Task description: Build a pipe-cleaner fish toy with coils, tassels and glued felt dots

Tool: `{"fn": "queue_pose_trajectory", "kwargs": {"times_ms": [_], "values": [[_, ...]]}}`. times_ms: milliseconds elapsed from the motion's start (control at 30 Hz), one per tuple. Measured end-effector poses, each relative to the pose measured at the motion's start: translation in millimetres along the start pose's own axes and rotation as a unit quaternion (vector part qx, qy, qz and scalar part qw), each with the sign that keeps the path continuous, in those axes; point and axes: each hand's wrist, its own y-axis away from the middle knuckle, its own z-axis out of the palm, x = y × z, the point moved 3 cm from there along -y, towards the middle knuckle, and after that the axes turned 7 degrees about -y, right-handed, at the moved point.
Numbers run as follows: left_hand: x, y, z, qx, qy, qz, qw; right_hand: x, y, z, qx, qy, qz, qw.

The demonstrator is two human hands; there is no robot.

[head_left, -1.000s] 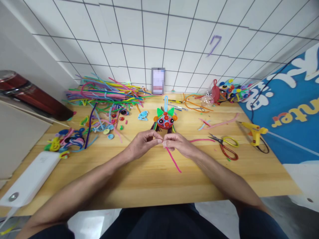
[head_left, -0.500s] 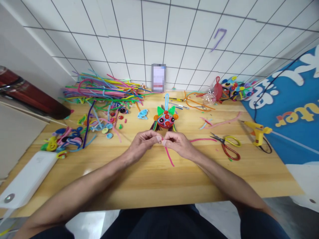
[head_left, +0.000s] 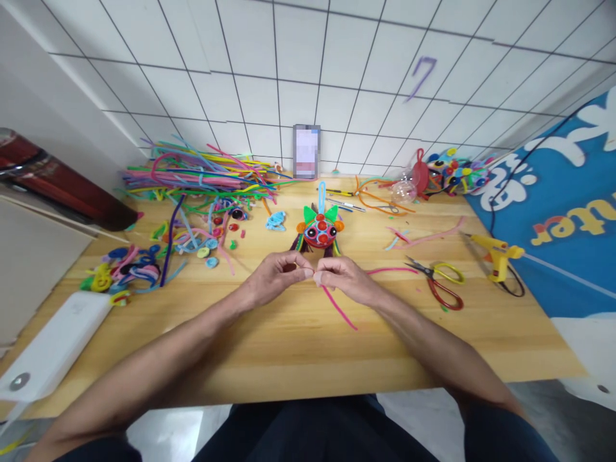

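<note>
A pink pipe cleaner (head_left: 341, 309) is pinched between my two hands over the middle of the table, its long tail slanting down to the right. The fingertips of my left hand (head_left: 282, 277) and my right hand (head_left: 344, 280) nearly meet, both closed on its end, which they mostly cover. Just beyond them sits a colourful animal head ornament (head_left: 321, 229) with green ears, black eyes and a light blue loop on top. Another pink pipe cleaner (head_left: 392, 271) lies to the right of my right hand, reaching toward the scissors (head_left: 436, 279).
A yellow glue gun (head_left: 498, 253) lies at the right. Bundled pipe cleaners (head_left: 202, 176) fill the back left, with coiled pieces (head_left: 132, 269) nearer. A white power bank (head_left: 58, 343) is at the left edge. A phone (head_left: 307, 151) leans on the tiled wall.
The pipe cleaner's free tail has swung to the right and shows longer below my right hand. My hands have hardly moved, with a slightly wider gap between their fingertips.
</note>
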Motion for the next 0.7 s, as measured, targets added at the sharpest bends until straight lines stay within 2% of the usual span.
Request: {"fn": "queue_pose_trajectory", "kwargs": {"times_ms": [200, 300, 367, 500, 700], "values": [[-11, 9, 17.7, 0.077, 0.143, -0.075, 0.984, 6, -1, 10, 0.039, -0.015, -0.041, 0.998], [-16, 8, 23.3, 0.080, 0.202, -0.107, 0.970, 9, -2, 11, 0.050, -0.020, -0.039, 0.998], [-13, 6, 20.5, 0.055, 0.169, -0.104, 0.979, 10, -2, 9, 0.031, -0.017, -0.022, 0.999], [0, 0, 7.4, -0.011, 0.049, -0.054, 0.997, 8, -2, 3, -0.016, -0.005, 0.007, 1.000], [1, -3, 0.8, -0.057, 0.005, -0.024, 0.998, -1, 1, 2, -0.011, 0.004, 0.011, 1.000]]}}
